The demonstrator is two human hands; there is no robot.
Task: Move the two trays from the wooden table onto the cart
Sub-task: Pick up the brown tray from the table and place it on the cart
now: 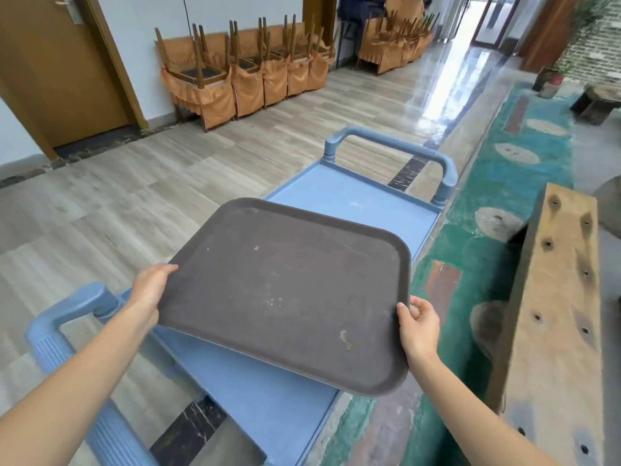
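A dark brown rectangular tray (285, 290) hangs flat above the blue cart (353, 196), covering the middle of its top shelf. My left hand (151, 289) grips the tray's left edge. My right hand (418, 326) grips its right edge, thumb on top. The tray is bare, with a few pale marks. The wooden table (557, 314) runs along the right side, a thick plank with dark knots and holes. No second tray shows in this view.
The cart has blue handles at the far end (393, 142) and the near left (67, 314). Stacked chairs with orange covers (248, 72) line the far wall. A green painted strip (470, 264) lies between cart and table. A brown door (57, 68) stands at left.
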